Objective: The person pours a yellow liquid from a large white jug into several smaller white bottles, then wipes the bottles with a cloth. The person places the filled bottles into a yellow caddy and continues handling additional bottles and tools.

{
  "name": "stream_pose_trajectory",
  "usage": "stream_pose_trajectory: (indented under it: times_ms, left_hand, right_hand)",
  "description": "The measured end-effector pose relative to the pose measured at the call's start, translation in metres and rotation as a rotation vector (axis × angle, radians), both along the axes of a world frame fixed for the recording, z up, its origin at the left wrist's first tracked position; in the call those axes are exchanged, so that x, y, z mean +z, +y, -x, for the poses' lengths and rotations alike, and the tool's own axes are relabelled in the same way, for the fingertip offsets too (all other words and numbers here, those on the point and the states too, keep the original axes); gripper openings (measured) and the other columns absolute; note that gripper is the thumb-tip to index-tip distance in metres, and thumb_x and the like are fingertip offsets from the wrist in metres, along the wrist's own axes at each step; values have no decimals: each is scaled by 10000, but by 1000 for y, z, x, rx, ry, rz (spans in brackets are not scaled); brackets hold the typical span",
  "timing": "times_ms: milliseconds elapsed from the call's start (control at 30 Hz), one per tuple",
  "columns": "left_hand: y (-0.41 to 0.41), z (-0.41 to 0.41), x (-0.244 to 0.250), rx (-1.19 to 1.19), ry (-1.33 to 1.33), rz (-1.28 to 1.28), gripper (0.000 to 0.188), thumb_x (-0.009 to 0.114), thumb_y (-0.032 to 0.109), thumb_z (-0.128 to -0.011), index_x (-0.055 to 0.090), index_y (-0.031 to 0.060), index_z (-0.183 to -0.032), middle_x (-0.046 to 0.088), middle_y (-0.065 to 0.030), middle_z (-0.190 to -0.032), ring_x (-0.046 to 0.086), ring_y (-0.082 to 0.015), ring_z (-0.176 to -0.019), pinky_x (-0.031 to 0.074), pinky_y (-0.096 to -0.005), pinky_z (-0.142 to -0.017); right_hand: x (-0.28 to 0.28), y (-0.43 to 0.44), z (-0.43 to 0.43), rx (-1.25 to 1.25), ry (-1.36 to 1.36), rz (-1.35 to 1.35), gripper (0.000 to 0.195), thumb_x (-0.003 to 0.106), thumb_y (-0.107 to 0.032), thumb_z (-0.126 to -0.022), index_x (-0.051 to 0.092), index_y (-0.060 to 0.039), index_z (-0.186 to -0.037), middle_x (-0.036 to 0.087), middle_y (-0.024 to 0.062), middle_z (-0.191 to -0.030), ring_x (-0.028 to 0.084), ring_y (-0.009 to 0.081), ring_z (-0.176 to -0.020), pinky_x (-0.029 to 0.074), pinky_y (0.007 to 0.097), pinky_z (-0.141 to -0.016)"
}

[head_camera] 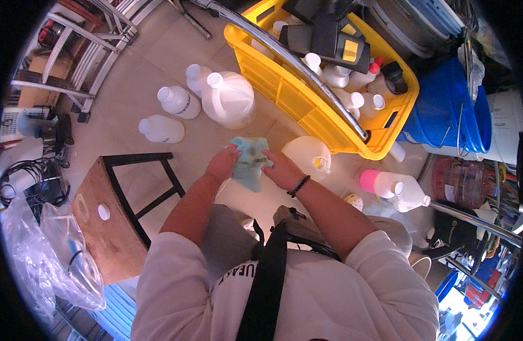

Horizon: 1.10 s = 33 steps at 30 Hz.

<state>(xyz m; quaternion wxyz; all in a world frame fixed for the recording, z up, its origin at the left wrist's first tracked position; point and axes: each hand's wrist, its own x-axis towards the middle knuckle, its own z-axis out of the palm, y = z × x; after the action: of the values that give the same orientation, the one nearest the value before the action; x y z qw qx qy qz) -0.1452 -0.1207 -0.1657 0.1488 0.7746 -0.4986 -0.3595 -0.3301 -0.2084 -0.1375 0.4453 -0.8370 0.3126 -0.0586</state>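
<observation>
Between my two hands a light blue cloth (249, 164) with dark stains is spread. My left hand (222, 163) grips its left edge, and my right hand (280, 169) pinches the right edge. Beyond the cloth stands a large white plastic jug (229, 102) with a white cap. To its left are smaller white bottles, one with printed writing (180, 102) and a plainer bottle (162, 129). Just past my right hand a round, pale plastic jug (306, 149) shows an uncapped mouth with yellow inside.
A yellow plastic crate (278, 89) full of bottles and black items is at the upper right, with blue buckets (440, 106) beside it. A wooden stool (112, 217) bearing a white cap (104, 212) stands left. Translucent and pink bottles (378, 183) are on the right; a metal ladder (80, 55) is upper left.
</observation>
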Motion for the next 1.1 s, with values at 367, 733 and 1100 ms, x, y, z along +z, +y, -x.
stream_pose_trajectory:
  times_ms: [367,733,1100]
  left_hand:
    - [17,-3,4,257,645,-117,525,521,114,-771,338,39,-1257,516,-102,-1074,526,-199,-911,430,-330,-790]
    - [25,-2,-1,378,947,-87,624,541,25,-661,336,47,-1251,497,-74,-1090,497,-173,-950,391,-298,-842]
    - [19,1,0,401,773,-72,666,539,-6,-618,368,59,-1258,539,-44,-899,514,-145,-762,424,-255,-680]
  right_hand:
    - [-7,9,-57,-21,218,-202,437,594,-267,-726,449,-15,-1052,570,216,-921,547,359,-882,426,416,-772]
    - [-19,-9,-73,132,211,-126,307,519,-287,-757,530,-45,-946,578,200,-908,556,349,-845,428,432,-752]
    - [-45,7,-63,10,94,-249,418,598,-218,-726,465,-59,-1089,577,182,-938,567,342,-825,445,387,-741]
